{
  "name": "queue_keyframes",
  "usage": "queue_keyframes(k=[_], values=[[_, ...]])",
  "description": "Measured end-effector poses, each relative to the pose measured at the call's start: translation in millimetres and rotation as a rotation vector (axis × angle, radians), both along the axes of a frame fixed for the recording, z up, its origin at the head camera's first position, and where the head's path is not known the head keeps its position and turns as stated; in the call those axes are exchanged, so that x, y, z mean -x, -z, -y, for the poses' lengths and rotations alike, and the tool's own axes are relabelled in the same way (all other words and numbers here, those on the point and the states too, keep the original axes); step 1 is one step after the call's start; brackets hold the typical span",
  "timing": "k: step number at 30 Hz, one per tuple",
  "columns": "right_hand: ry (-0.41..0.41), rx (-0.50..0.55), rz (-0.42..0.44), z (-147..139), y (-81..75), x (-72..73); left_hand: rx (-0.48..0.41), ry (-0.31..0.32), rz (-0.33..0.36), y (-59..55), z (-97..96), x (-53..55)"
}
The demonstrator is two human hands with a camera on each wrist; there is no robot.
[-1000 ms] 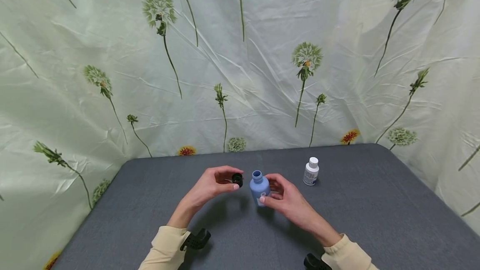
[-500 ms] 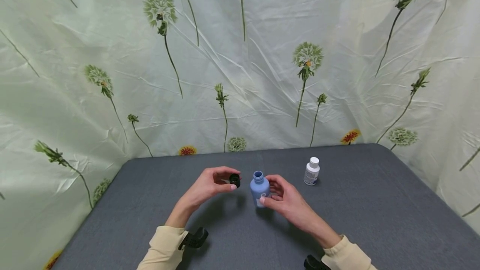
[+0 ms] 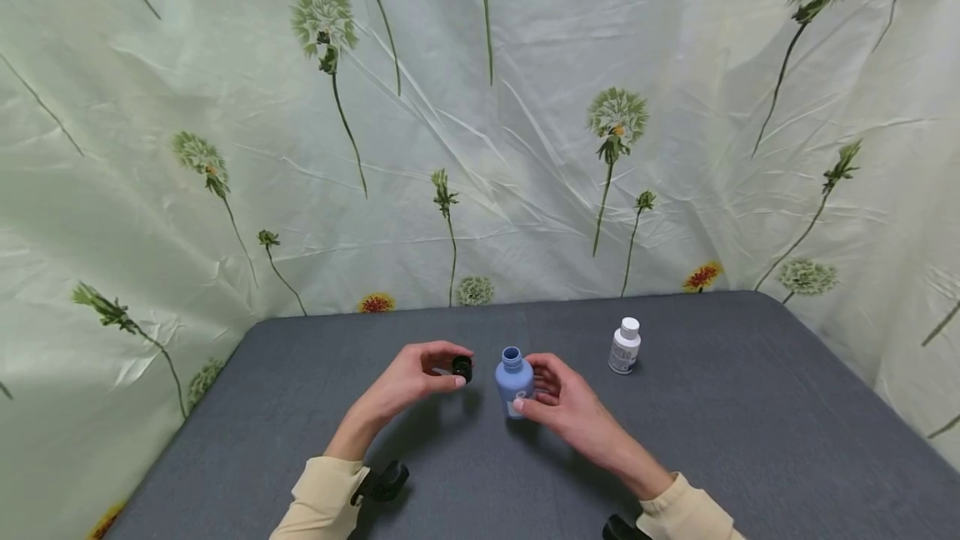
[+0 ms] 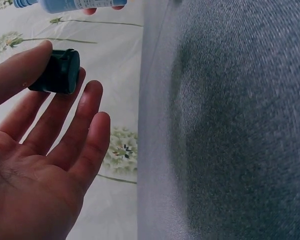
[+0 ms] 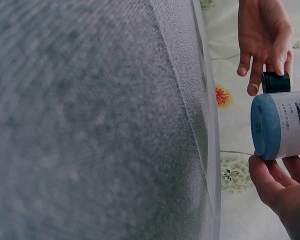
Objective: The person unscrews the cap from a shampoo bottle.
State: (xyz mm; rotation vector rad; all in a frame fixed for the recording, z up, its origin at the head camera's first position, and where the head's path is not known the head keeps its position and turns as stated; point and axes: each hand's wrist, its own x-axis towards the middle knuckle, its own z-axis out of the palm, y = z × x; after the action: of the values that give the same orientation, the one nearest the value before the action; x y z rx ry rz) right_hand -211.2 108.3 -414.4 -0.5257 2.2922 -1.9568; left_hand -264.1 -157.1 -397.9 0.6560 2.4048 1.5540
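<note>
A small black cap [image 3: 462,368] is pinched between the thumb and fingers of my left hand [image 3: 417,377], while the other fingers stay spread in the left wrist view. My right hand [image 3: 564,397] grips a blue bottle [image 3: 513,382] around its body, thumb in front. The bottle is upright with its threaded mouth uncovered, held above the table where its shadow falls. A gap separates cap and bottle in the head view. From the right wrist view, the bottle's blue base [image 5: 266,127] and white printed label [image 5: 294,122] show.
On the grey cloth-covered table [image 3: 337,373], a white bottle [image 3: 625,346] with a white cap stands upright to the right, beyond my right hand. A floral curtain [image 3: 525,148] hangs behind the table's far edge.
The left hand has drawn slightly left with the cap, widening the gap to the bottle. The right hand and blue bottle have shifted only a little; the white bottle stays put.
</note>
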Motion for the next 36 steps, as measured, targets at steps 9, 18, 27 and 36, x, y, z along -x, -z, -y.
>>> queue_keyframes(k=[9, 18, 27, 36], values=[[-0.011, -0.001, 0.017, 6, -2.6, 5.0, 0.015, -0.015, -0.030, 2.9, 9.7, 1.1], [-0.044, -0.012, -0.021, 9, 0.2, 19.5, 0.016, -0.015, -0.019, 4.4, 23.8, 7.5], [-0.098, -0.005, 0.005, 18, 3.0, 36.2, 0.034, -0.009, 0.022, 9.6, 37.8, 19.2], [-0.105, 0.003, -0.025, 28, 4.1, 48.8, 0.027, -0.013, 0.044, 8.5, 44.1, 27.7]])
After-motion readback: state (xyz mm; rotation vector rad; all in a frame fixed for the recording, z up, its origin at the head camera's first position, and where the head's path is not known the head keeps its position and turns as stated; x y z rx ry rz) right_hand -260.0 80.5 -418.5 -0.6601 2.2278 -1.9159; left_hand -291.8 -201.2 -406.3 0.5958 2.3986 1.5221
